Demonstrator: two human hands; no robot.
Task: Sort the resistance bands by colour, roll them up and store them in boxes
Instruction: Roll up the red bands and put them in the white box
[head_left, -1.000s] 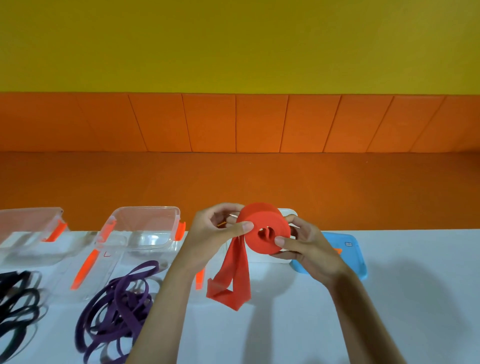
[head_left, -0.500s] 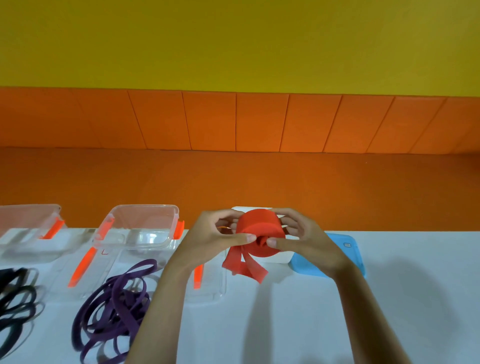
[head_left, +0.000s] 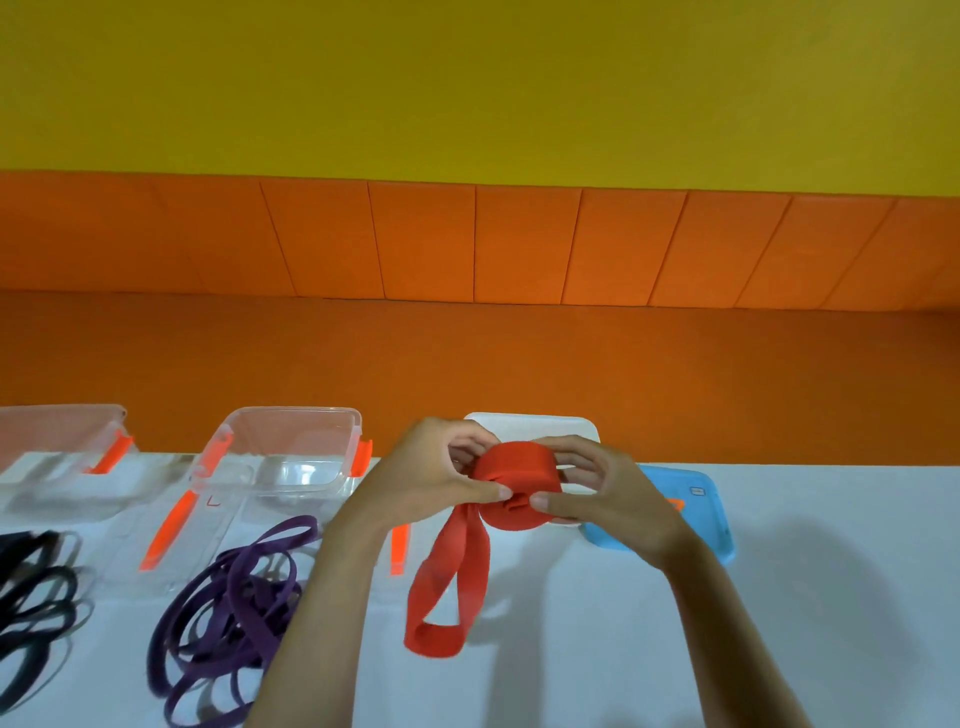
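Both hands, left hand (head_left: 431, 475) and right hand (head_left: 605, 491), grip the half-rolled red band (head_left: 517, 480) with curled fingers, just in front of the white box (head_left: 530, 423); its loose loop hangs to the worktop (head_left: 831, 597).

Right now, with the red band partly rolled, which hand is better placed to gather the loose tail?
Left hand, probably: the loose tail hangs just under its thumb, while the right hand grips the roll on the other side and can steady it.
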